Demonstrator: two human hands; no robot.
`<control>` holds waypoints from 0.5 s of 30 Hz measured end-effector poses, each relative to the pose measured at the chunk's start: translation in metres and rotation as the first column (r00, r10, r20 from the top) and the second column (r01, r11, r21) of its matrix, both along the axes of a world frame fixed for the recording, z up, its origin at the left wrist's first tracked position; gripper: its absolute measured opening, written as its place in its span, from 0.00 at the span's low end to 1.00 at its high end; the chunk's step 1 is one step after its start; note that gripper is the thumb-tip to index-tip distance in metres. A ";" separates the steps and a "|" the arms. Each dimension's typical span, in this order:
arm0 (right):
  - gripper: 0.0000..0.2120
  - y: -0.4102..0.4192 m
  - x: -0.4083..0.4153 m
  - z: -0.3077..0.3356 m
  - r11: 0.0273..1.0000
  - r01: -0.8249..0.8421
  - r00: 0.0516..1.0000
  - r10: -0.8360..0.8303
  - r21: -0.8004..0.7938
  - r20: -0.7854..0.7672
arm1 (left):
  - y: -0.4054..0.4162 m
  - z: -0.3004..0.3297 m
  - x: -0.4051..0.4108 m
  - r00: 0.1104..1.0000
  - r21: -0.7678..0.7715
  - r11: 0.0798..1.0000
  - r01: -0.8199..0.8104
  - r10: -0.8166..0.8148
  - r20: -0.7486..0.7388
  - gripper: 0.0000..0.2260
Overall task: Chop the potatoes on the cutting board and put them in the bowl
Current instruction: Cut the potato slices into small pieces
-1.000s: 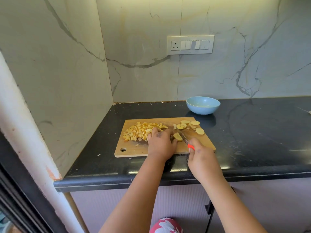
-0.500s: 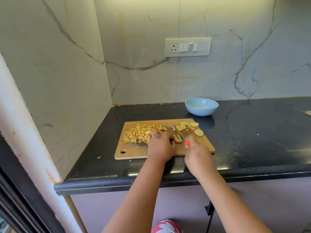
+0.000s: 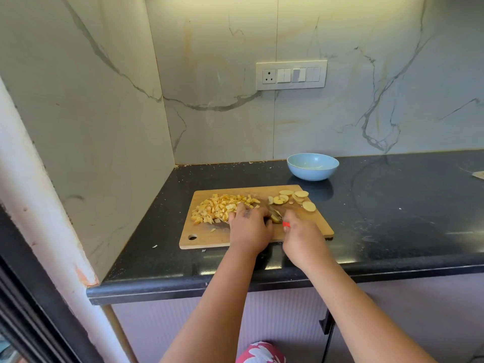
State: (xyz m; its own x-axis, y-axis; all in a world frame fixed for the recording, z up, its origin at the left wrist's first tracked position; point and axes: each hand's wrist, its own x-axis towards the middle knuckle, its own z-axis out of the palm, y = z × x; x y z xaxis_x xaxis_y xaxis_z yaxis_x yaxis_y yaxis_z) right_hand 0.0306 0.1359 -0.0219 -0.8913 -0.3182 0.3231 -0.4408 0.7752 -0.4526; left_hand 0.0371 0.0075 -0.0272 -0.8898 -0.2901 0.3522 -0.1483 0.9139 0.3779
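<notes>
A wooden cutting board (image 3: 207,235) lies on the black counter. On its left is a pile of diced potato (image 3: 220,209); at its far right lie several round potato slices (image 3: 296,197). My left hand (image 3: 250,227) holds down a potato piece (image 3: 274,218) at the board's middle. My right hand (image 3: 303,238) grips a knife with a red handle (image 3: 286,224), its blade on that piece. A light blue bowl (image 3: 313,166) stands behind the board and looks empty.
The black counter (image 3: 392,210) runs to the right, with marble walls at the left and back. A switch panel (image 3: 291,75) is on the back wall. A pale object (image 3: 478,174) shows at the right edge. The counter's front edge lies under my wrists.
The knife has slid toward my left hand across the potato piece, and my right hand has drawn in to the left. The left hand stays on the piece.
</notes>
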 end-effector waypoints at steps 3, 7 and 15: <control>0.07 0.013 0.004 -0.008 0.984 -0.038 0.999 0.031 -0.175 -0.042 | -0.002 0.000 0.000 1.000 0.019 1.000 0.000 0.001 -0.030 0.13; 0.08 0.018 0.010 -0.008 0.993 -0.063 0.997 0.058 -0.098 -0.049 | -0.001 -0.001 -0.002 1.000 0.009 1.000 -0.010 0.010 -0.026 0.12; 0.08 -0.005 0.005 0.007 0.997 -0.021 1.000 0.020 0.076 0.019 | 0.001 0.001 0.001 1.000 0.004 1.000 -0.005 0.005 -0.018 0.12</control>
